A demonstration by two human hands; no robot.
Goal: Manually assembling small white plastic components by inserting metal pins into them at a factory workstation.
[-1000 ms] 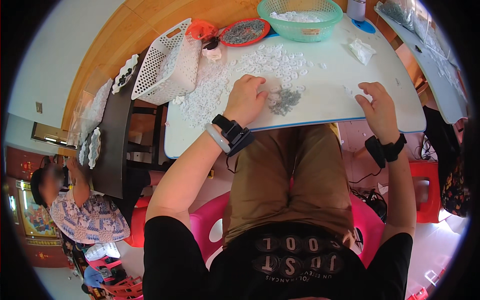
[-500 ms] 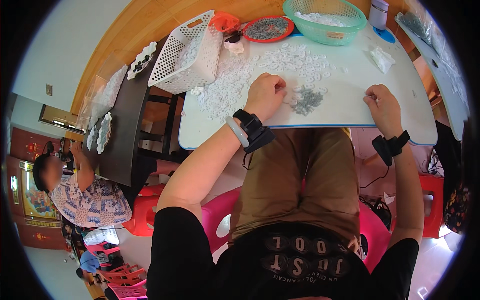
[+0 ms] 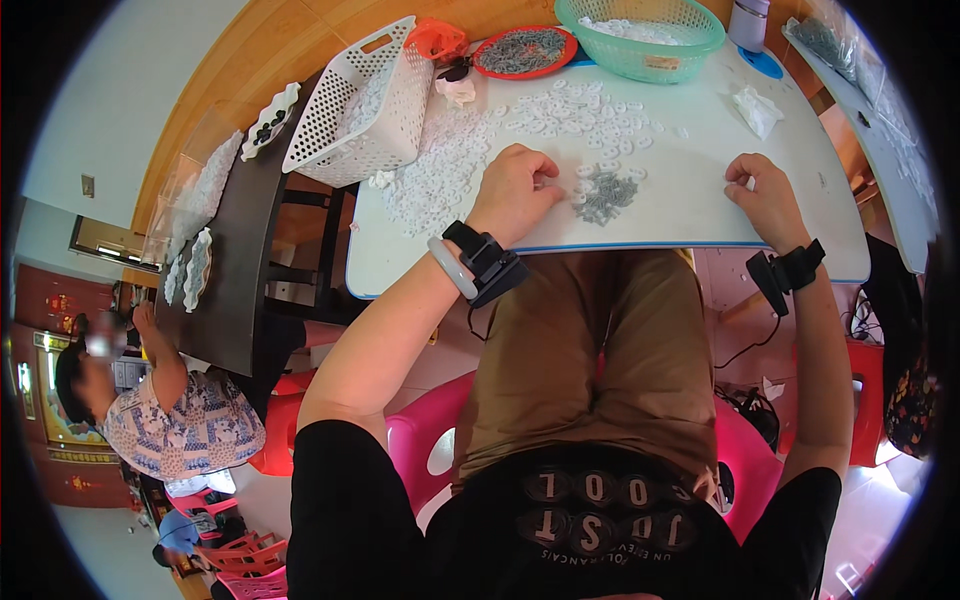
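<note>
We see a white table [image 3: 690,215] across the upper centre of the frame. At its upper left stands a perforated white basket [image 3: 388,150], at its upper right a green basket [image 3: 650,65], both holding white bits; between them sits a red tray [image 3: 518,76] of grey bits. Our left hand [image 3: 515,190], right of centre, curls thumb toward fingers; our right hand [image 3: 766,198], farther right, curls likewise. We cannot tell if either pinches anything. Beside the left hand lies a small grey pile [image 3: 604,196]; loose white pieces [image 3: 575,118] spread above. Much seems left to handle; we cannot distinguish finished pieces.
</note>
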